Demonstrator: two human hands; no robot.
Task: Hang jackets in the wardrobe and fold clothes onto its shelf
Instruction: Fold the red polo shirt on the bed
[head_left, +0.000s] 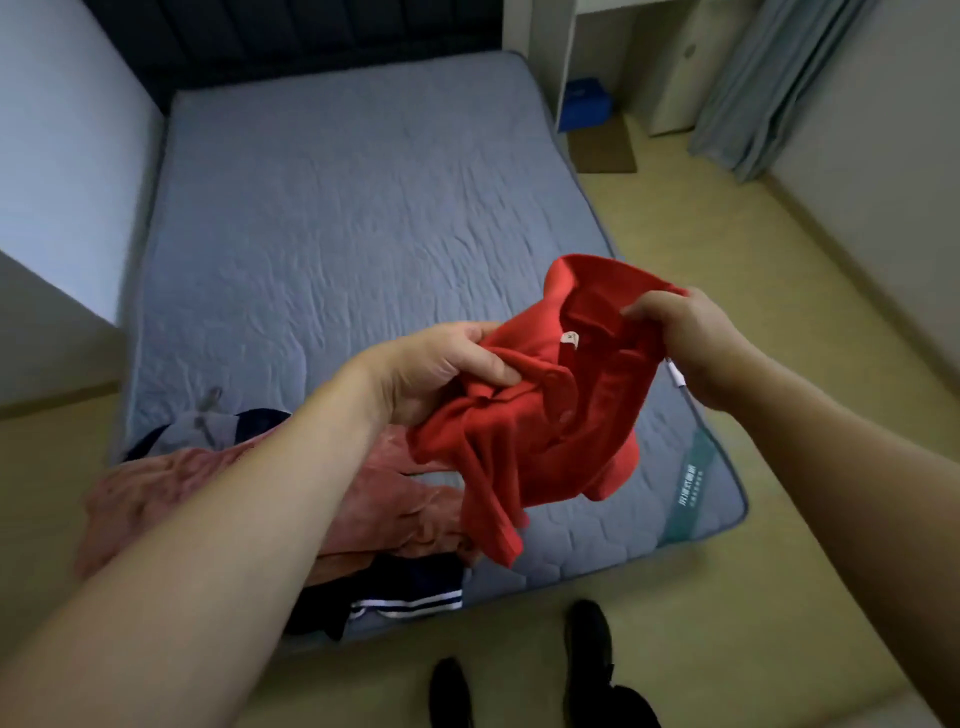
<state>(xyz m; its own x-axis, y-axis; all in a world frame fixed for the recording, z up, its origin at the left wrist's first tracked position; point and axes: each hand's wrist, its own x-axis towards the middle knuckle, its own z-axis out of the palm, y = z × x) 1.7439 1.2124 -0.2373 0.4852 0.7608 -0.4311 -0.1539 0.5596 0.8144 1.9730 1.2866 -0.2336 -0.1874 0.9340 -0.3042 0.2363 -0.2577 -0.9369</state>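
Gripping bunched red shirt (545, 405): left hand (441, 369), right hand (685, 338); right fingertips buried in fabric.

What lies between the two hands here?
In the head view, the bunched red shirt spans the gap: left hand grips one side, right hand pinches the other by the collar.

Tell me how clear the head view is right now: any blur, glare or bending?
Head view: light is dim and even, no glare. The red shirt between the left hand and right hand is fairly sharp; the pink garment and frame edges are smeared. Wide-angle bending curves the mattress edges.
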